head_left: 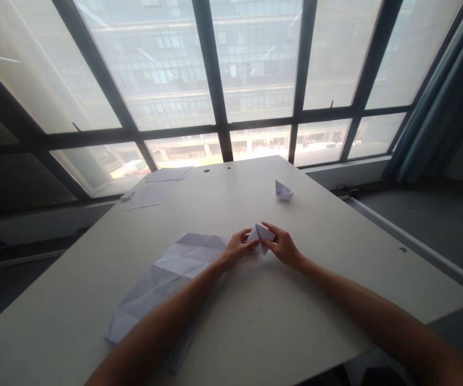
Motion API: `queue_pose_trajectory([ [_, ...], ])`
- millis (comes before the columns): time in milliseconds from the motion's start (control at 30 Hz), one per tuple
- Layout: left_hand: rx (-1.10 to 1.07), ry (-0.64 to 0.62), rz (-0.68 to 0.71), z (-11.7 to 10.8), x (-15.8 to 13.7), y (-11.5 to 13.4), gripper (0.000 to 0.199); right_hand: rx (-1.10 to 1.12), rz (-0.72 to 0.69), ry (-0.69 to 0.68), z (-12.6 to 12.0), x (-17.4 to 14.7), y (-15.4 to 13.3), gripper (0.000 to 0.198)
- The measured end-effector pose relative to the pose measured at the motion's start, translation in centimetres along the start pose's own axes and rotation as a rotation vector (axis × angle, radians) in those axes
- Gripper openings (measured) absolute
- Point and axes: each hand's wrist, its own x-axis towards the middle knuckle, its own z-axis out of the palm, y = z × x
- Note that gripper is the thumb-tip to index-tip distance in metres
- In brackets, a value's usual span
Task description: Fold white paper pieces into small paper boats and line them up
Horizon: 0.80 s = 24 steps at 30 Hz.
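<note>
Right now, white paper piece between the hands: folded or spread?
Folded: the small diamond-shaped white paper shows angled faces and pointed corners between left hand and right hand.

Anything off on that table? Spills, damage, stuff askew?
No spills visible. A large white sheet, heavily creased, lies uneven, partly beneath the left forearm; its creases look like folds, not damage. Flat papers at the far left overlap untidily.

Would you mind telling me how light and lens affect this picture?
Head view: the windows glare, whitest through the lower panes; head view: the curtain sits in deep shadow; head view: the window frames splay outward at the top, suggesting wide-angle distortion; head view: the folded paper being held looks slightly soft, its main folds readable.
</note>
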Motion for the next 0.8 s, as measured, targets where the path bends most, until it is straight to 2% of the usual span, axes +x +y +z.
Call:
queue_pose_trajectory([
  [67,0.050,-0.056,-0.037,0.2,-0.1,0.2,0.049,0.002,0.005,0.038,0.2,0.0,0.1,0.053],
  [167,0.078,-0.032,-0.017,0.4,-0.2,0.5,0.046,0.004,0.065,0.063,0.2,0.1,0.0,0.048],
  [333,0.122,0.057,0.077,0.6,-0.4,0.4,0.044,0.134,0.223,-0.147,-0.2,0.1,-0.2,0.028],
  [467,0.096,0.058,0.077,0.3,-0.2,0.0,0.043,0.174,0.203,-0.155,-0.3,0.0,-1.0,0.025],
  [633,0.097,0.051,0.015,0.1,-0.1,0.0,0.042,0.086,0.194,-0.174,-0.2,-0.1,-1.9,0.019],
  [800,0.192,-0.095,-0.022,0.2,-0.3,0.0,0.044,0.049,0.154,-0.088,-0.2,0.1,-1.0,0.029],
])
